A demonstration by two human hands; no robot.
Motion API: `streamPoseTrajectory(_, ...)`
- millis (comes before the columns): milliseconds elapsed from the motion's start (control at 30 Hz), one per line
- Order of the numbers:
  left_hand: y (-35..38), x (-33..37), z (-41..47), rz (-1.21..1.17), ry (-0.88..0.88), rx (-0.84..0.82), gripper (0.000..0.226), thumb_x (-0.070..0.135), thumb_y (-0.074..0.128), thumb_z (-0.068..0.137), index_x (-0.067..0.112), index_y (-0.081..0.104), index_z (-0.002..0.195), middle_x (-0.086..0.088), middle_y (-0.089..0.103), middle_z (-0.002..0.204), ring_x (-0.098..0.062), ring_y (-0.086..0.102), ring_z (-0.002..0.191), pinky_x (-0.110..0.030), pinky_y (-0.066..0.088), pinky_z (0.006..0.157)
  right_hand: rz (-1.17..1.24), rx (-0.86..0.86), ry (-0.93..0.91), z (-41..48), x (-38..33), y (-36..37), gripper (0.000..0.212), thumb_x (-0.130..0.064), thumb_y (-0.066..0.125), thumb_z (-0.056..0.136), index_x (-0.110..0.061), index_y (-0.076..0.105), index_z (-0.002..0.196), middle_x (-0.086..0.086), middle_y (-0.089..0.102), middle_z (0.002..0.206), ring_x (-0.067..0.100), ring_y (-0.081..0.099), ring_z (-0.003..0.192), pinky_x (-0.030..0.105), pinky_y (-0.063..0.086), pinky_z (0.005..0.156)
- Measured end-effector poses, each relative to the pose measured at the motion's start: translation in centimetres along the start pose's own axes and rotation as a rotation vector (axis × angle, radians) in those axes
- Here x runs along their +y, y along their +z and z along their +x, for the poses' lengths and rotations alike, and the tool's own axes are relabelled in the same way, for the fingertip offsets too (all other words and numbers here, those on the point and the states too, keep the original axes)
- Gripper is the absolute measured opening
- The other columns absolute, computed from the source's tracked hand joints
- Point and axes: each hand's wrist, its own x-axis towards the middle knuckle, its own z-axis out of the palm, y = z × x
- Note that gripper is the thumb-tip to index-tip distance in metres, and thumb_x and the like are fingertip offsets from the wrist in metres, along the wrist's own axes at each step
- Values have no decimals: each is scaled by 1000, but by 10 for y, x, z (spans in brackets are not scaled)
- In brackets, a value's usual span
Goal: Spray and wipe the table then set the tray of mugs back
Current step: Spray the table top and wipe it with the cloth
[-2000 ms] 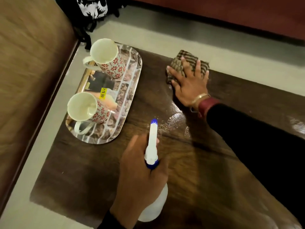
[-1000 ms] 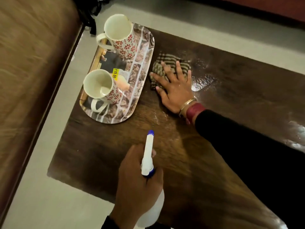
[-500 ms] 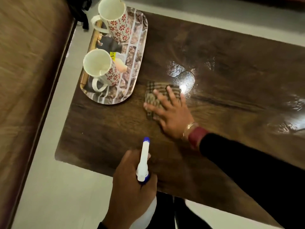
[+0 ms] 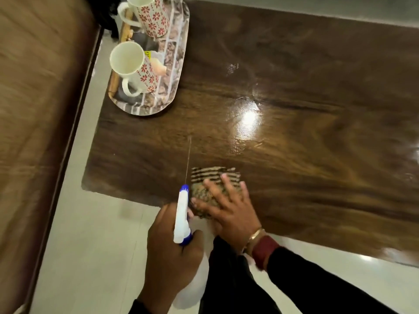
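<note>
Judging by the wet sheen across the middle of the table (image 4: 294, 64), the wiping is well underway but not wrapped up; a thin jet of spray (image 4: 188, 155) is seen leaving the nozzle toward the near left part of the tabletop, so that patch is probably being wetted right now and is yet to be wiped. The tray (image 4: 158, 105) is parked at the far left corner of the table with both mugs on it, the near mug (image 4: 133, 66) and the far mug (image 4: 149, 14); the spot under it presumably hasn't been cleaned, and putting the tray back is left for the end. Grip-wise: the spray bottle (image 4: 182, 214) is wrapped tight by the left hand (image 4: 172, 252), fingers closed round its neck; whether the trigger is squeezed can't be made out directly; the right hand (image 4: 229, 209) is laid flat with fingers spread, pressed on the striped cloth (image 4: 213, 177) at the near edge of the table, just beside the nozzle; nothing is pinched there, the cloth is only pushed down.
</note>
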Motion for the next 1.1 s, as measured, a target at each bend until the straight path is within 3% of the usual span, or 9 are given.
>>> streamPoseTrajectory(167, 1, 6, -15, -52, 51, -106, 40, 21, 72, 68, 22, 60, 106, 9, 63, 90, -13, 64, 85, -7, 51, 72, 3, 32, 355, -25, 71, -23, 64, -48, 51, 98, -58, 27, 157, -3, 9, 176, 45, 7, 160, 79, 18, 115)
streamPoseTrajectory(333, 1, 6, -19, -102, 131, -89, 29, 18, 71, 69, 10, 62, 95, 0, 61, 80, -21, 63, 73, -18, 56, 68, 123, 185, 745, 22, 36, -18, 58, -51, 47, 101, -57, 30, 156, -1, 10, 176, 48, -2, 159, 80, 7, 116)
streamPoseTrajectory(433, -3, 10, -14, -102, 183, -85, 32, 21, 69, 69, 18, 57, 98, 8, 62, 84, -8, 64, 83, -12, 52, 73, 152, 157, 528, 66, -34, 2, 60, -55, 48, 97, -55, 35, 155, 2, 15, 175, 54, -3, 157, 80, 2, 115)
streamPoseTrajectory(533, 0, 10, -15, -44, 263, -97, 48, 18, 74, 66, 23, 55, 110, 21, 58, 93, -7, 61, 93, 3, 43, 86, 21, 56, 332, 69, -76, 27, 74, -68, 52, 90, -55, 25, 158, 1, 13, 176, 52, -2, 155, 80, 24, 114)
streamPoseTrajectory(667, -1, -5, -21, -54, 144, -166, 44, 21, 73, 65, 39, 56, 102, 29, 60, 84, -7, 65, 81, -7, 51, 74, 95, 166, 409, 17, -54, 24, 82, -39, 71, 87, -54, 31, 157, -3, 15, 175, 44, 8, 160, 73, 18, 119)
streamPoseTrajectory(833, -15, -19, -31, -59, 88, -145, 28, 30, 69, 67, 32, 61, 94, 6, 63, 79, -17, 60, 66, -9, 46, 65, 84, 141, 707, -58, 38, -3, 66, -41, 47, 95, -53, 32, 157, 0, 15, 175, 48, 11, 157, 78, 20, 115)
streamPoseTrajectory(867, -18, -25, -32, -70, 56, -151, 33, 43, 70, 71, 22, 66, 95, 1, 64, 79, -18, 59, 65, -8, 46, 68, 114, 145, 792, -57, 49, -8, 63, -44, 45, 96, -52, 34, 157, 1, 15, 175, 50, 11, 157, 80, 20, 114)
streamPoseTrajectory(967, -28, -41, -30, -84, -78, -211, 114, 99, 45, 61, -7, 68, 95, -16, 69, 84, -24, 57, 65, -28, 56, 83, 144, 224, 969, -18, 46, -10, 60, -48, 44, 100, -54, 30, 158, 1, 10, 176, 53, 7, 156, 83, 14, 113)
streamPoseTrajectory(1100, -48, -50, -20, -83, -42, -77, 52, 50, 62, 61, 14, 67, 98, 1, 66, 82, -12, 62, 76, -8, 50, 72, 156, 307, 941, 61, -2, -1, 58, -52, 48, 102, -57, 29, 157, 3, 8, 176, 55, 3, 156, 82, 7, 114)
